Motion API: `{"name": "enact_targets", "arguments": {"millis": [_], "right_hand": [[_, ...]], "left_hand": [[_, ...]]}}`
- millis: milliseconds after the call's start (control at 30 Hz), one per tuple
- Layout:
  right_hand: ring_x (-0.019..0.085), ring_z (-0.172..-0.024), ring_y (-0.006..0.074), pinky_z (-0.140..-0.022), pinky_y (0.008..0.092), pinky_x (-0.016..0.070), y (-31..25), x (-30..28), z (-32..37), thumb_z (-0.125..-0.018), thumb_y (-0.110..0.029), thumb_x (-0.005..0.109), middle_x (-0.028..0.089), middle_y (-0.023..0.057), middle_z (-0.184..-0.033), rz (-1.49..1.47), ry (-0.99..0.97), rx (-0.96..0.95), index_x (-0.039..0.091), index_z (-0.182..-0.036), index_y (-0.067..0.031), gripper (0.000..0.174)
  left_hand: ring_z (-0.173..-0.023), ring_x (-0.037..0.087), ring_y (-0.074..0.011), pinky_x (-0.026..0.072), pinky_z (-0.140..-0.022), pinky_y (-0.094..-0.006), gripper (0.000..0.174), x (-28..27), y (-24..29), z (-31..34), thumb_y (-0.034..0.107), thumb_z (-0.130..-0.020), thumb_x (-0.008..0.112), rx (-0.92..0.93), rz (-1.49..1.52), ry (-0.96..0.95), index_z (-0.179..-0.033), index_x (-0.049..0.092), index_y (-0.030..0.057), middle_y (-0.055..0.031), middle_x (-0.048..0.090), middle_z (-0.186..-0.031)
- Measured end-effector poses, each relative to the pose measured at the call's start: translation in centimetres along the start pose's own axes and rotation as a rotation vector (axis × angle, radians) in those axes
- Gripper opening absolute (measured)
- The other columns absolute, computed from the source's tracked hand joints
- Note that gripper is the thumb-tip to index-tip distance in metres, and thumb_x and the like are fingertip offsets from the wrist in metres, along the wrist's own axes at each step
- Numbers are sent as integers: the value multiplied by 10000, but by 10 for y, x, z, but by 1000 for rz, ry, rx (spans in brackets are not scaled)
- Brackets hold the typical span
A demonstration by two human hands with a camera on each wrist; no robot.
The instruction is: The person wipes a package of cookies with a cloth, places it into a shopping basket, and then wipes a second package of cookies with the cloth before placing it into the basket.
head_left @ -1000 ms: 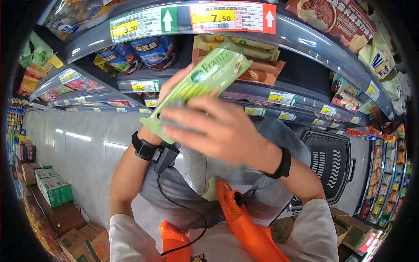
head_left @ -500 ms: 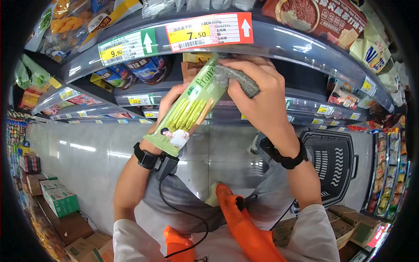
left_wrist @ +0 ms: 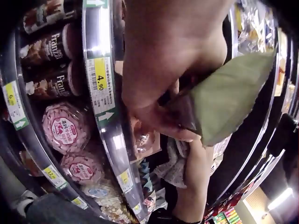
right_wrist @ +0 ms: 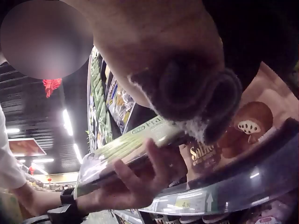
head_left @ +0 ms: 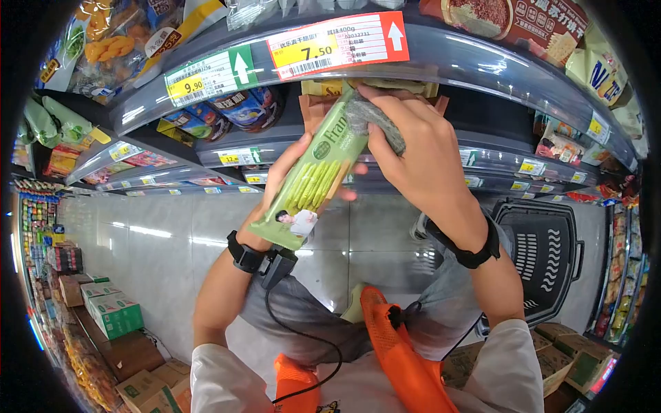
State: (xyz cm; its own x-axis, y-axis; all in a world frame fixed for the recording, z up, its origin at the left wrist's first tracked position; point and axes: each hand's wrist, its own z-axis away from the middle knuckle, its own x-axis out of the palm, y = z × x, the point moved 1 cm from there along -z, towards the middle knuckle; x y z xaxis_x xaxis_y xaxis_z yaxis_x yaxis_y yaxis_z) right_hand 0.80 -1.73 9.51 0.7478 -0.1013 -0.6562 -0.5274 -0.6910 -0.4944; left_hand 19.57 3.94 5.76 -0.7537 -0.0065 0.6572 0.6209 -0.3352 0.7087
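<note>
A long green biscuit-stick pack (head_left: 313, 180) lettered "Franzzi" slants upward in front of the shelf. My left hand (head_left: 281, 171) grips it from beneath and along its left side, with some fingertips showing past the right edge. A grey cloth (head_left: 377, 122) is bunched in my right hand (head_left: 425, 151), thumb and fingers curled round it. The cloth lies against the pack's upper end and covers the end of the lettering. In the right wrist view the folded cloth (right_wrist: 219, 105) overlaps the pack's far end, and the left fingers (right_wrist: 154, 161) wrap its underside.
Behind the pack, brown "Sabi…" packets (right_wrist: 254, 123) stand on a shelf below the price-tag rail (head_left: 330, 47). Blue canisters (head_left: 251, 107) sit to the left. A black shopping basket (head_left: 536, 258) is on the floor at right; cartons (head_left: 113, 310) stand at left.
My right hand, blurred over the pack's lower half a second ago, has moved up to its upper end with the cloth. My left hand keeps its hold on the pack.
</note>
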Motion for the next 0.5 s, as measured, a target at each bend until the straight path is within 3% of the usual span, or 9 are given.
{"name": "enact_targets", "arguments": {"millis": [33, 67, 200, 300, 333, 400, 433, 467, 500], "right_hand": [[667, -954, 330, -821, 452, 532, 1, 1, 1, -838, -82, 630, 652, 111, -1144, 23, -3, 5, 662, -1229, -90, 393], [663, -956, 326, -817, 444, 535, 2, 2, 1, -831, -76, 632, 651, 105, -1145, 29, 41, -33, 663, -1225, -89, 395], [642, -980, 285, -800, 386, 549, -4, 2, 0, -795, -79, 662, 648, 67, -1145, 61, 136, -214, 685, -1186, -96, 393], [610, -1024, 236, -741, 320, 565, -14, 11, 5, -761, -119, 694, 643, 25, -1140, 85, 110, -383, 704, -1148, -114, 387], [597, -1042, 220, -714, 298, 571, -19, 15, 9, -749, -135, 704, 641, 11, -1138, 94, 96, -439, 709, -1136, -120, 387], [572, -1075, 197, -611, 255, 568, -38, 17, 22, -742, -170, 702, 634, -20, -1119, 57, -57, -483, 721, -1090, -128, 351], [571, -1075, 197, -588, 252, 564, -44, 22, 26, -743, -170, 695, 632, -23, -1111, 5, -50, -537, 721, -1081, -123, 342], [570, -1075, 198, -565, 249, 561, -48, 31, 31, -745, -170, 689, 631, -25, -1104, -48, -43, -590, 720, -1072, -118, 332], [569, -1074, 198, -542, 246, 557, -51, 34, 32, -747, -170, 682, 629, -28, -1096, -102, -36, -641, 719, -1063, -113, 323]], "left_hand": [[-883, 682, -295, 596, -612, -332, 577, -3, 2, -1, 490, -1054, 365, -7, 63, -101, -1391, 467, 33, -184, 642, -1125], [-852, 658, -207, 565, -593, -283, 651, -9, 4, -2, 531, -1033, 395, 27, -98, -170, -1542, 297, 137, -115, 577, -1168], [-660, 476, -132, 332, -454, -245, 578, -7, 4, -10, 558, -1046, 353, 73, -181, -46, -1440, 420, 140, -66, 541, -937], [-742, 542, -98, 427, -539, -228, 621, -17, 2, -11, 527, -1038, 391, -14, -272, 17, -1526, 352, 145, -55, 575, -1068], [-875, 590, -112, 478, -628, -234, 571, -5, 5, -3, 457, -1062, 374, 8, -346, 167, -1526, 342, 126, -93, 599, -1174], [-964, 601, -130, 503, -716, -243, 533, 2, 3, -10, 403, -1071, 366, 139, -205, 111, -1528, 333, 131, -121, 597, -1239], [-1009, 607, -140, 515, -760, -248, 515, 4, 4, -12, 376, -1076, 361, 204, -136, 81, -1530, 328, 134, -135, 595, -1271], [-1039, 617, -164, 519, -884, -279, 497, -12, 4, -11, 333, -1081, 361, 236, -129, -62, -1535, 309, 136, -155, 602, -1267], [-1045, 608, -175, 516, -887, -273, 486, -15, 6, -11, 321, -1087, 347, 230, -137, -91, -1532, 317, 127, -138, 599, -1247]]}}
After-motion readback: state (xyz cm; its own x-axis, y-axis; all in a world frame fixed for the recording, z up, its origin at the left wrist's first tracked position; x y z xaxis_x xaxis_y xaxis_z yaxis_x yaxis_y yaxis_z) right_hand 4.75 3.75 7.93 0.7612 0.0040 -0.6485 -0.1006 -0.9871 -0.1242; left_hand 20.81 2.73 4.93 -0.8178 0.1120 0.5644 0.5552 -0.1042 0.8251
